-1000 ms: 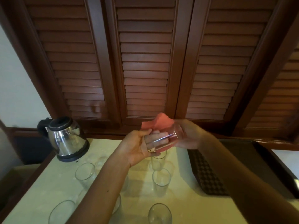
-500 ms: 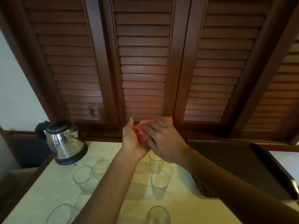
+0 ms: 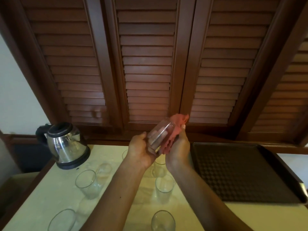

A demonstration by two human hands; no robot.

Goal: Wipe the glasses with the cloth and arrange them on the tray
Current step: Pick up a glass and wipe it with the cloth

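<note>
My left hand (image 3: 140, 151) grips a clear glass (image 3: 160, 135), tilted with its base up and to the right, above the counter. My right hand (image 3: 179, 150) holds a pink cloth (image 3: 173, 133) against the glass's right side. Several other clear glasses stand upright on the pale counter below, among them one (image 3: 86, 185) at the left and one (image 3: 164, 189) under my hands. A dark textured tray (image 3: 241, 170) lies on the counter to the right, with nothing on it.
A steel electric kettle (image 3: 66, 145) stands at the counter's back left. Brown louvred doors (image 3: 148, 64) rise behind the counter. More glasses (image 3: 163, 220) stand near the counter's front edge.
My right hand has come off the top of the glass and now lies at its right side with the cloth. The glass, hidden before, shows again, tilted in my left hand.
</note>
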